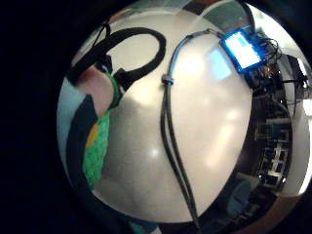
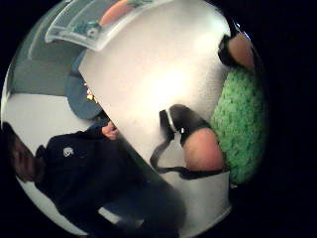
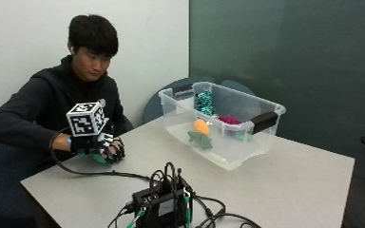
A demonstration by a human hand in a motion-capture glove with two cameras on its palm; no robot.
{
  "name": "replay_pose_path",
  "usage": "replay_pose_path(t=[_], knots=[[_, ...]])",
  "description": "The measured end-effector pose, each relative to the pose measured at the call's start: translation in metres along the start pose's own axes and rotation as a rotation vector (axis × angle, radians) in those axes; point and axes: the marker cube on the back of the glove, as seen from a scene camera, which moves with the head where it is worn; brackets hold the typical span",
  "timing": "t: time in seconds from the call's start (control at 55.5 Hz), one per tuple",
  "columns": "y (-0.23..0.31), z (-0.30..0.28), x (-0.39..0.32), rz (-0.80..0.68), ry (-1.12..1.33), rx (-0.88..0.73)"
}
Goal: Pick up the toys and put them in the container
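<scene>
The right hand (image 3: pixel 103 149) is near the corner of the surface (image 3: pixel 296 180) closest to the person. Its fingers (image 2: pixel 203 148) are curled around a green knitted toy (image 2: pixel 240 124), holding it just above the surface. It looks like the toy has been grabbed so it can go in the container (image 3: pixel 224 123).

The clear container sits by the far edge of the surface, well apart from the hand. Other toys (image 3: pixel 201 133) already lie inside it. A black box with wires (image 3: pixel 160 202) sits at the near edge, beside the way to the container, so the hand may need to pass behind it.
</scene>
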Motion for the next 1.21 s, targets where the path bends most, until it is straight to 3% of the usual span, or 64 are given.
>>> replay_pose_path(t=[0.378, 0.54, 0.811, 0.973, 1.117, 1.207], knots=[[-0.018, 0.005, -0.003, 0.115, -0.245, 0.034], [-0.046, -0.03, -0.017, 0.112, -0.282, 0.118], [-0.127, -0.156, -0.065, -0.03, -0.24, 0.31], [-0.205, -0.229, -0.107, -0.05, -0.307, 0.439], [-0.263, -0.246, -0.136, 0.005, -0.325, 0.479], [-0.291, -0.231, -0.143, 0.031, -0.367, 0.347]])
